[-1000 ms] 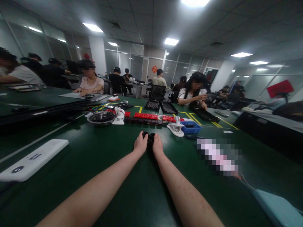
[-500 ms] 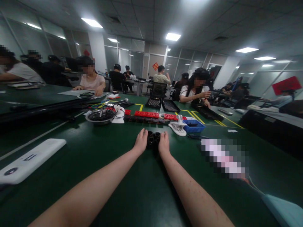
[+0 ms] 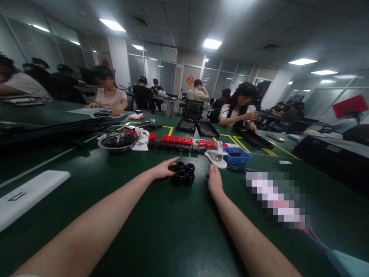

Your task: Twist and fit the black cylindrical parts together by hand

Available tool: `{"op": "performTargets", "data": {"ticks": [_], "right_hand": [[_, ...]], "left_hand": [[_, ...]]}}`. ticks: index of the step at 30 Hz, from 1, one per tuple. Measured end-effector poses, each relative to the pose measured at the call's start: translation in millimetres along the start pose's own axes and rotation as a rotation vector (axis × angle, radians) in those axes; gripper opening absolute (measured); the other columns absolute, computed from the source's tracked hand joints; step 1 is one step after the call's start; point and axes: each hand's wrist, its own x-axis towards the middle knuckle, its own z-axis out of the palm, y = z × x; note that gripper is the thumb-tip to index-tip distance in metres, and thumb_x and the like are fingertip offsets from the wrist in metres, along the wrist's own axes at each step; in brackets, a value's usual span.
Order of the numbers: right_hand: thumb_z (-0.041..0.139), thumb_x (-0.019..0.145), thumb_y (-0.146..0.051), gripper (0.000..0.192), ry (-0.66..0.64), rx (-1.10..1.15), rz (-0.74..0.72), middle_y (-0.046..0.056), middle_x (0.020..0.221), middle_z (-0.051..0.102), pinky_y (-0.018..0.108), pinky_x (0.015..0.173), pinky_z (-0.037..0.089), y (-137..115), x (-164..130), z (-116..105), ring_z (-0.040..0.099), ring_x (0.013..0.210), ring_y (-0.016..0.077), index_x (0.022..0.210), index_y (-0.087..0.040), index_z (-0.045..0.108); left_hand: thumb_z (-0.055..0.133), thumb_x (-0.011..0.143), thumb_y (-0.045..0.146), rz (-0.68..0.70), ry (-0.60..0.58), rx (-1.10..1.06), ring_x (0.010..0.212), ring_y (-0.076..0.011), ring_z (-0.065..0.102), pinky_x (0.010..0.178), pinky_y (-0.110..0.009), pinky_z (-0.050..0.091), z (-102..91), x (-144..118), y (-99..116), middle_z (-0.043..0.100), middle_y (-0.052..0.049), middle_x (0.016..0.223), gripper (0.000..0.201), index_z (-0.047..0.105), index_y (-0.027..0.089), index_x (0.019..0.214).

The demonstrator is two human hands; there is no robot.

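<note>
Several glossy black, round pieces with hollow tops (image 3: pixel 185 174) stand in a tight cluster on the green tabletop. Their exact kind is unclear. At the cluster's left edge is my left hand (image 3: pixel 163 170), its fingers and thumb apart and the tips at or very near the black pieces; contact is hard to tell. My right hand (image 3: pixel 215 181) is off to the right, apart from the cluster, with straight fingers and nothing held. Beyond the hands lies a row of red blocks (image 3: pixel 177 139) on dark pieces, with a white clip-like stand (image 3: pixel 216 157) at its right end.
A metal bowl of dark parts (image 3: pixel 115 144) sits back left and a blue bin (image 3: pixel 236 155) back right. A long white case (image 3: pixel 31 194) lies left; a blurred-out pinkish item (image 3: pixel 276 198) lies right. Open black cases (image 3: pixel 207 129) are farther back. Other people sit around.
My hands have parted from either side of the black cluster: the right has moved away to the right, the left has shifted slightly left and spread its fingers. The pieces remain standing together.
</note>
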Motion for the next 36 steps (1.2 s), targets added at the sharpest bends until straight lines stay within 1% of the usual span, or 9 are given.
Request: {"op": "performTargets", "data": {"ticks": [7,14,17,21,24,27,30,33,36], "right_hand": [[0.042,0.089,-0.034,0.026,-0.043,-0.079,-0.039,0.006,0.100,0.060,0.040,0.085,0.041,-3,0,0,0.055,0.096,0.0185,0.095,-0.015,0.058],[0.043,0.089,-0.032,0.024,-0.061,-0.139,-0.071,0.005,0.098,0.060,0.038,0.081,0.044,-5,-1,-2,0.057,0.091,0.0172,0.094,-0.014,0.058],[0.044,0.089,-0.031,0.022,-0.065,-0.157,-0.093,0.004,0.097,0.061,0.037,0.080,0.045,-5,-1,-2,0.058,0.088,0.0165,0.093,-0.015,0.058],[0.045,0.089,-0.031,0.021,-0.066,-0.175,-0.134,0.004,0.094,0.060,0.036,0.077,0.046,-6,-1,-2,0.058,0.085,0.0159,0.092,-0.014,0.057],[0.045,0.088,-0.031,0.021,-0.055,-0.195,-0.181,0.004,0.095,0.059,0.037,0.077,0.045,-13,-3,-4,0.057,0.086,0.0166,0.095,-0.014,0.056],[0.043,0.088,-0.030,0.022,-0.074,-0.230,-0.281,0.007,0.096,0.057,0.037,0.081,0.040,-28,-16,-10,0.053,0.091,0.0195,0.094,-0.014,0.055],[0.042,0.085,-0.032,0.024,-0.193,-0.290,-0.424,0.008,0.086,0.060,0.034,0.080,0.038,-46,-38,-13,0.051,0.088,0.0216,0.077,-0.018,0.059],[0.047,0.081,-0.035,0.025,-0.367,-0.359,-0.528,0.005,0.070,0.062,0.028,0.069,0.039,-56,-59,-10,0.054,0.075,0.0200,0.063,-0.021,0.060],[0.051,0.078,-0.034,0.019,-0.475,-0.424,-0.554,0.003,0.065,0.063,0.026,0.059,0.037,-58,-70,-6,0.056,0.066,0.0189,0.067,-0.023,0.062]], "left_hand": [[0.068,0.057,0.009,0.039,0.001,0.058,0.112,-0.0247,0.049,0.095,-0.037,0.036,5.6,8,-4,0.055,-0.008,0.119,0.079,0.039,0.022,0.129],[0.072,0.055,0.023,0.002,0.202,0.231,0.112,-0.0279,0.047,0.098,-0.040,0.031,-0.9,0,-3,0.054,-0.007,0.119,0.066,0.051,0.022,0.118],[0.073,0.055,0.029,-0.041,0.295,0.312,0.110,-0.0288,0.049,0.097,-0.040,0.032,-18.4,-19,-7,0.057,-0.007,0.115,0.062,0.054,0.020,0.113],[0.072,0.053,0.035,-0.110,0.391,0.400,0.107,-0.0311,0.050,0.095,-0.041,0.033,-43.9,-64,-10,0.059,-0.010,0.110,0.059,0.057,0.016,0.108],[0.073,0.053,0.035,-0.141,0.414,0.426,0.104,-0.0304,0.052,0.092,-0.040,0.036,-44.4,-105,-6,0.061,-0.009,0.107,0.057,0.058,0.019,0.105],[0.070,0.059,0.037,-0.137,0.405,0.432,0.104,-0.0297,0.052,0.090,-0.041,0.037,-20.0,-144,8,0.059,-0.008,0.109,0.053,0.057,0.021,0.108],[0.068,0.065,0.038,-0.122,0.268,0.435,0.103,-0.0277,0.051,0.087,-0.041,0.039,20.9,-172,29,0.057,-0.007,0.111,0.051,0.054,0.025,0.112],[0.071,0.063,0.038,0.021,0.073,0.486,0.100,-0.0248,0.051,0.087,-0.036,0.038,62.7,-182,52,0.058,-0.004,0.106,0.047,0.056,0.027,0.106],[0.076,0.058,0.035,0.138,-0.054,0.491,0.095,-0.0230,0.052,0.085,-0.033,0.038,94.4,-176,67,0.059,-0.003,0.101,0.052,0.056,0.024,0.104]]}}
